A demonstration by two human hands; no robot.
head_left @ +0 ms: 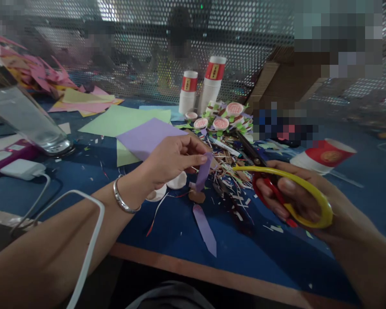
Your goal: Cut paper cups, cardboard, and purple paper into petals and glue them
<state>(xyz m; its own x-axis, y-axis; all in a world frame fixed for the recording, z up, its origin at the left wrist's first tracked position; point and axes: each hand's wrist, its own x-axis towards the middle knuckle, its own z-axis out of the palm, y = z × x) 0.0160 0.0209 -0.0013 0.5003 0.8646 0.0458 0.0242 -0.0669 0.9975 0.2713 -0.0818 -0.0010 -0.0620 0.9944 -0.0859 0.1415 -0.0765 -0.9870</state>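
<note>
My left hand (180,156), with a silver bangle on its wrist, pinches a small purple paper strip (203,174) near the middle of the table. In my right hand (296,193) are scissors (272,182) with red handles and dark blades pointing up and left; a yellow loop (324,206) curves around the fingers. A pointed purple paper piece (206,229) lies on the blue table below the strip, beside a small brown piece (197,196). White round pieces (176,180) lie partly under my left hand.
Purple (151,137) and green sheets (116,120) lie behind my left hand. Paper scraps (234,171) and decorated cup pieces (221,123) are heaped mid-table. Paper cup stacks (188,92) stand behind. A glass bottle (32,116) and a white cable (91,244) are at left.
</note>
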